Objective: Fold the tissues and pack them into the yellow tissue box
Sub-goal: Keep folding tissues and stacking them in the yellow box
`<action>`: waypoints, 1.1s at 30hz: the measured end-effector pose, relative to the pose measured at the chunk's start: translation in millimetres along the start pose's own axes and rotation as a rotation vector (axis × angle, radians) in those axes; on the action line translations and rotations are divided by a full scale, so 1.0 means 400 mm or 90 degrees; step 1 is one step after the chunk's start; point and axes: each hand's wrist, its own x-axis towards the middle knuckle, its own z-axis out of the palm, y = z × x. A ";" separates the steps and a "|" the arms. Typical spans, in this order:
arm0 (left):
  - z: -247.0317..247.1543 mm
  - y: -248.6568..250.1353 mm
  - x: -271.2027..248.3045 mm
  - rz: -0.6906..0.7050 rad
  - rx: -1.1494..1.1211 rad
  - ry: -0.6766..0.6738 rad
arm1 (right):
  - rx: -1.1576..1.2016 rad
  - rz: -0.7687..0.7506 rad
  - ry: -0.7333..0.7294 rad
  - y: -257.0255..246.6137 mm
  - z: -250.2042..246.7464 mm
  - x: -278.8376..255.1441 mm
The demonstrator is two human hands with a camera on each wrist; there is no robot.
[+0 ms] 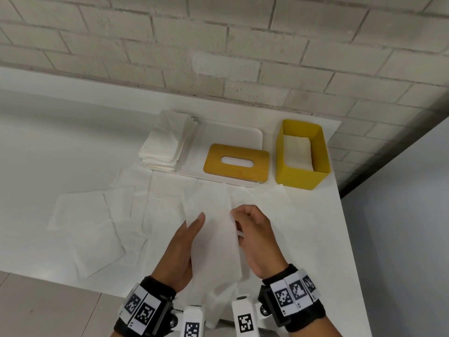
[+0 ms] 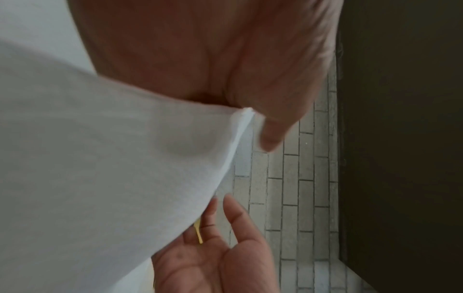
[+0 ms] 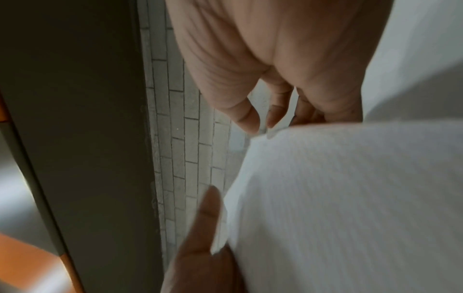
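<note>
A white tissue [image 1: 213,239], folded into a long strip, hangs between both hands above the table's near edge. My left hand [image 1: 194,224] holds its left side, thumb on top and fingers hidden beneath. My right hand [image 1: 237,215] pinches the strip's right edge with curled fingers. In the left wrist view the tissue [image 2: 100,158] covers the left hand's fingers, and only the thumb [image 2: 273,128] shows. The right wrist view has the right hand [image 3: 261,126] pinching the tissue [image 3: 350,198] at a corner. The yellow tissue box [image 1: 301,173] stands open at the back right with folded tissues [image 1: 297,152] inside.
A wooden lid [image 1: 237,164] with a slot lies on a white tray [image 1: 233,132] left of the box. A stack of tissues [image 1: 165,144] sits on the tray's left end. Loose tissues [image 1: 85,227] lie spread over the table [image 1: 48,142]. A brick wall is behind.
</note>
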 end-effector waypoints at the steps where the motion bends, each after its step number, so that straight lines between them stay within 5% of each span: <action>1: -0.005 -0.002 0.004 -0.004 0.010 0.025 | 0.018 0.010 -0.007 -0.008 -0.013 0.001; 4: -0.032 -0.012 0.010 -0.024 0.011 0.080 | 0.007 -0.011 0.057 -0.029 -0.073 0.020; 7: -0.051 -0.004 0.001 -0.026 -0.005 0.112 | -0.282 -0.107 0.248 -0.033 -0.202 0.070; 9: -0.065 0.002 -0.005 -0.023 -0.023 0.135 | -0.471 -0.031 0.326 -0.039 -0.293 0.094; 11: -0.083 0.003 -0.007 -0.027 -0.034 0.151 | -0.545 0.092 0.359 -0.040 -0.352 0.104; 14: -0.093 0.000 -0.008 -0.031 -0.027 0.162 | -0.603 0.134 0.364 -0.020 -0.378 0.125; 19: -0.088 0.004 -0.009 -0.021 0.000 0.154 | -0.526 0.101 0.347 -0.015 -0.388 0.155; 25: -0.080 0.011 -0.006 -0.018 0.011 0.145 | -0.280 -0.071 0.326 -0.033 -0.410 0.124; 33: -0.059 0.048 0.007 0.028 0.021 0.123 | -0.185 -0.266 0.186 -0.209 -0.324 0.004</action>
